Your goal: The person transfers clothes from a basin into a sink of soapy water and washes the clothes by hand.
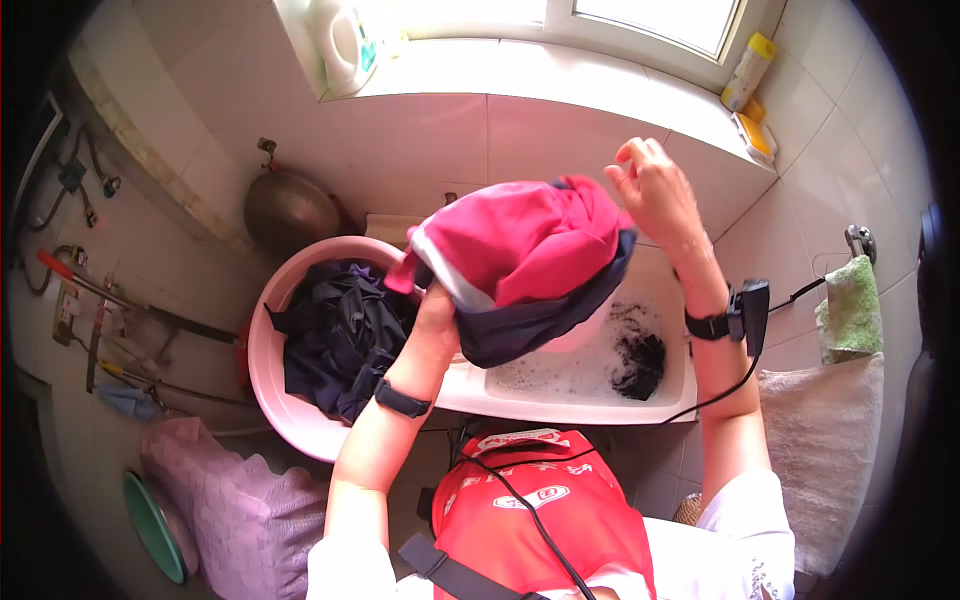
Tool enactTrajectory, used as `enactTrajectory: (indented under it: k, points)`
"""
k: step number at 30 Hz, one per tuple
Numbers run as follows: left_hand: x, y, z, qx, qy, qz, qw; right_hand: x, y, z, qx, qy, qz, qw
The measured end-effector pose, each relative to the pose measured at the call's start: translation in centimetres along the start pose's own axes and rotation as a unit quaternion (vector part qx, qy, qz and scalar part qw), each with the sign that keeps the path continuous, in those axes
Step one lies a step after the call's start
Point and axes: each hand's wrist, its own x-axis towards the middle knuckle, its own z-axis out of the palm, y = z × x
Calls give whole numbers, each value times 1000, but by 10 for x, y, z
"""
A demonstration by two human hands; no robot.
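Note:
A bundled pink, white and navy garment (520,240) is held up above the white sink (590,408). My left hand (436,310) is under its left side, with the fingers hidden by the cloth. To the right of the bundle my right hand (655,190) is raised, apart from the cloth, wet, with its fingers bent but not closed and nothing in them. Below, soapy water and a dark clump (640,365) lie in the sink. The pink basin (290,400) at the left holds dark clothes (345,335).
A metal bowl (290,215) leans by the wall behind the basin. On the window ledge stand a white detergent bottle (343,48) and a yellow container (750,70). Towels (825,430) hang at the right; a pink cloth cover (235,510) is at the lower left.

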Motion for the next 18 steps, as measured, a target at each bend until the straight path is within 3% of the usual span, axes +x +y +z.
enactTrajectory:
  k: [1, 3, 5, 8, 9, 11, 12, 13, 15, 16, 17, 18]
  points:
    - [4, 4, 8, -66, -64, -8, 996, -7, -14, -2, 100, -40, 27, 994]
    - [15, -1, 11, 4, -1, 2, 1000, -23, -47, -3, 341, -203, 120, 910]
    - [15, -13, 20, 88, 29, -3, 996, -40, -59, 21, 375, -209, 45, 902]
    - [10, -15, 23, 87, 30, -47, 995, -53, -49, 54, 312, -157, -11, 937]
    - [7, -9, 23, 89, 28, -48, 994, -52, -44, 52, 312, -155, -9, 937]
    - [1, 1, 26, 33, 0, -62, 998, -50, -37, 48, 410, -152, 99, 894]
    - [5, -3, 18, 86, 28, -24, 996, -49, -35, 53, 389, -142, 79, 907]
    - [-1, 11, 29, 61, -7, 1, 998, -47, -23, 53, 433, -86, 157, 883]
    - [-3, 23, 19, 7, 4, -13, 1000, -43, -12, 56, 575, -81, 231, 781]
    - [-3, 26, 17, -29, 4, -5, 1000, -44, -15, 49, 644, -65, 259, 717]
    - [-4, 29, 17, -66, -19, 10, 998, -45, -14, 48, 645, -66, 258, 716]
    - [-3, 32, 19, -60, -20, 16, 998, -45, -12, 48, 703, -68, 290, 646]
